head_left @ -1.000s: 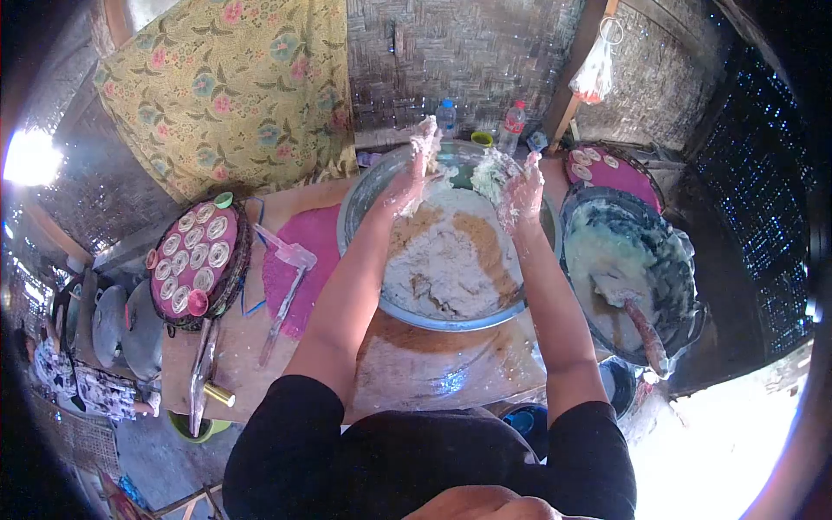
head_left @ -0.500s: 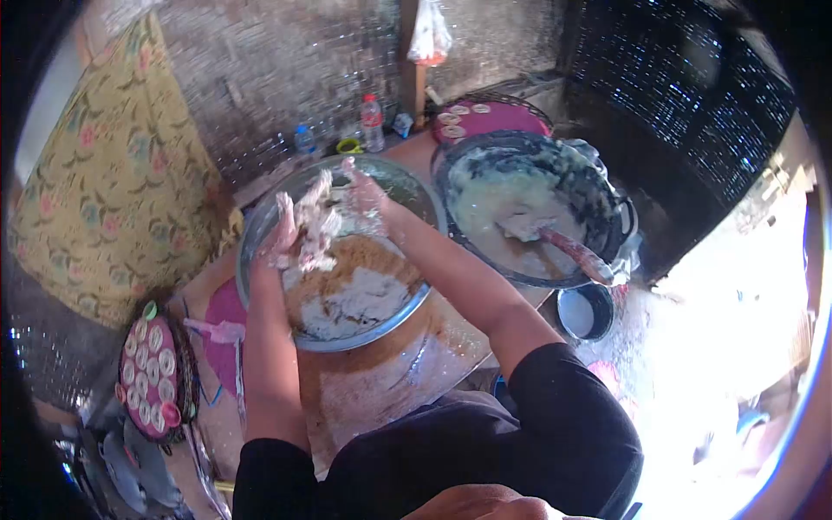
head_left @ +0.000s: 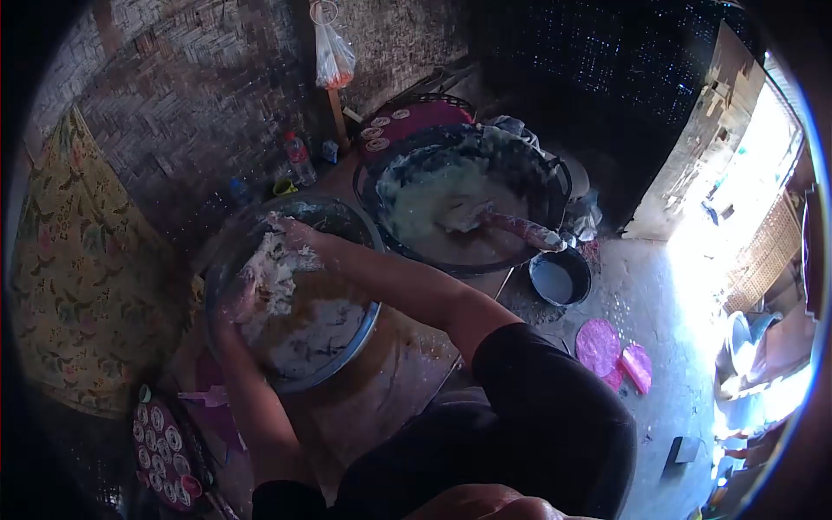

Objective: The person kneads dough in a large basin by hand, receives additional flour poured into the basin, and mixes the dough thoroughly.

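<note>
A lump of pale, sticky dough (head_left: 276, 273) lies between my two hands over a wide metal basin (head_left: 351, 351). My left hand (head_left: 237, 299) presses on it from the left, its fingers partly hidden and smeared with dough. From the upper right, my right hand (head_left: 299, 236) grips the same lump, with dough clinging to its fingers. Brown crumbly matter and a patch of white flour (head_left: 316, 329) cover the basin's bottom.
Right of the basin stands a big dark tub (head_left: 368, 195) of pale batter, with a batter-coated paddle (head_left: 520, 230) in it. A small dark bucket (head_left: 561, 277) sits beside it. Rings of dough lie on a pink round tray (head_left: 160, 433) at lower left. A bottle (head_left: 299, 160) stands behind.
The view has swung to the right and darkened. My hands were spread apart with dough hanging from them; now they have come together on the lump, lower in the basin.
</note>
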{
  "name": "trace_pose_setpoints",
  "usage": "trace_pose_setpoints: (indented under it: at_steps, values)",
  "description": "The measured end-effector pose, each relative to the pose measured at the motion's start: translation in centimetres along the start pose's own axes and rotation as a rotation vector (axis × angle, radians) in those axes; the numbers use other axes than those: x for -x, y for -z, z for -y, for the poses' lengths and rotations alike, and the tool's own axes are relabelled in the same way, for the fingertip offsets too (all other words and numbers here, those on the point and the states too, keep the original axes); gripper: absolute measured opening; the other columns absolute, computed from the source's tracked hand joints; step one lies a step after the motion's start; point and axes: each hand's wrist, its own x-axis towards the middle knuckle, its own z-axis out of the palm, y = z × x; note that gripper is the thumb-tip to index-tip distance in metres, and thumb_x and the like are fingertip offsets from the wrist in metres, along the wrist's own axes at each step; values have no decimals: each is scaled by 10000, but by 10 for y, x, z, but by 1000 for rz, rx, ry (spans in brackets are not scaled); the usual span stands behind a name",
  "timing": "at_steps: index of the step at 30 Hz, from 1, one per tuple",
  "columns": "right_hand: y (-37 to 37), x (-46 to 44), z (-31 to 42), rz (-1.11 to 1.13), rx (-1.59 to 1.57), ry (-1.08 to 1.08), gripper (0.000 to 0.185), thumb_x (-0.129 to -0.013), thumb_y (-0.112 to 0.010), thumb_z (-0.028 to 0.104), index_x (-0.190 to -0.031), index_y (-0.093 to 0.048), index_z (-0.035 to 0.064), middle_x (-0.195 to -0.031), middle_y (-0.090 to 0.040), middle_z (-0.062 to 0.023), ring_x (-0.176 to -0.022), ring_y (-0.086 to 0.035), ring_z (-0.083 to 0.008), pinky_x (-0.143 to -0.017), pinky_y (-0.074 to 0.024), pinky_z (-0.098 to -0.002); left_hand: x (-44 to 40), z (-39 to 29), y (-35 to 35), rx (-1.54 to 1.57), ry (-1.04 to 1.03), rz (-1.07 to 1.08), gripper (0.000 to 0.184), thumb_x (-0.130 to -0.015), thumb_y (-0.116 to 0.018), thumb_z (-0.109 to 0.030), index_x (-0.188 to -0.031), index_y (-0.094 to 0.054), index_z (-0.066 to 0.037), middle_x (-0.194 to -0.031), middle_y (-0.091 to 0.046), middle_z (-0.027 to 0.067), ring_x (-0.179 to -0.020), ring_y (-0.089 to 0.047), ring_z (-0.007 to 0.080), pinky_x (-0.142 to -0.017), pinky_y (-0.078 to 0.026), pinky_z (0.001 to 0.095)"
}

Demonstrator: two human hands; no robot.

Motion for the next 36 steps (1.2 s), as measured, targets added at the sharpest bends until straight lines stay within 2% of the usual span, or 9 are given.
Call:
trace_pose_setpoints:
  at_steps: [4,8,10,12,19,24,29,32,36]
  values:
    - [-1,-4,7,192,-219,-130,505,-876,-388,449,-1174,-468,49,-1134,-520,-103,-988,-520,-182,-859,-409,-341,15,-63,28,-245,-187,-144,419,-882,-406,-256,-1241,-392,-40,-1294,-371,136,-1168,-372,256,-990,-266,334]
    - [1,-21,-10,-275,592,201,400,-910,-336,317,-1168,-473,44,-1150,-509,-107,-1041,-489,-226,-912,-375,-346,-2,-24,-1,-304,-81,-129,489,-926,-252,-344,-1267,-342,-6,-1311,-348,124,-1192,-356,221,-1012,-244,310]
    - [19,-12,-15,-506,669,-39,345,-865,-401,319,-1091,-499,76,-827,-560,-129,-676,-513,-217,-623,-424,-380,1,-25,-7,40,14,-219,556,-923,-208,-402,-1284,-316,6,-1347,-296,133,-1216,-324,228,-1027,-214,313]
    - [56,-57,-40,-290,506,207,435,-894,-331,375,-982,-560,16,-876,-586,-115,-759,-540,-205,-719,-435,-354,11,-62,4,382,93,-277,596,-914,-207,-444,-1295,-304,3,-1364,-275,125,-1215,-321,225,-1030,-198,311]
    - [-53,33,44,49,-481,-26,631,-858,-366,512,-1114,-472,-56,-1017,-577,-166,-907,-578,-287,-812,-469,-388,-6,-60,-16,804,-233,-449,484,-812,-582,-222,-1226,-422,-28,-1171,-498,109,-1100,-436,189,-915,-355,307]
    - [-34,17,37,-63,-304,-112,627,-848,-372,535,-1127,-478,-17,-1029,-572,-158,-919,-576,-269,-816,-471,-370,1,-55,6,597,129,-576,349,-775,-596,-132,-1101,-528,-27,-1036,-579,95,-943,-540,193,-813,-430,319]
    - [-42,18,32,-142,156,-34,537,-899,-299,440,-1099,-505,-13,-855,-620,-106,-647,-602,-158,-508,-494,-284,21,-93,34,397,359,-598,422,-778,-585,-194,-1111,-504,51,-1097,-556,146,-980,-545,239,-838,-425,361]
    - [-1,-3,15,-202,183,-26,547,-886,-323,455,-1098,-504,-16,-792,-613,-91,-599,-582,-148,-471,-471,-259,-25,-2,-10,345,-159,-620,395,-778,-586,-208,-1087,-532,33,-1066,-581,125,-958,-557,233,-830,-427,370]
    - [22,-5,11,-123,308,-47,619,-848,-374,514,-1126,-477,-29,-806,-594,-91,-576,-555,-144,-467,-466,-249,-5,-51,-2,-90,-97,-634,348,-787,-584,-214,-1073,-564,-16,-1036,-603,79,-946,-563,200,-833,-426,346]
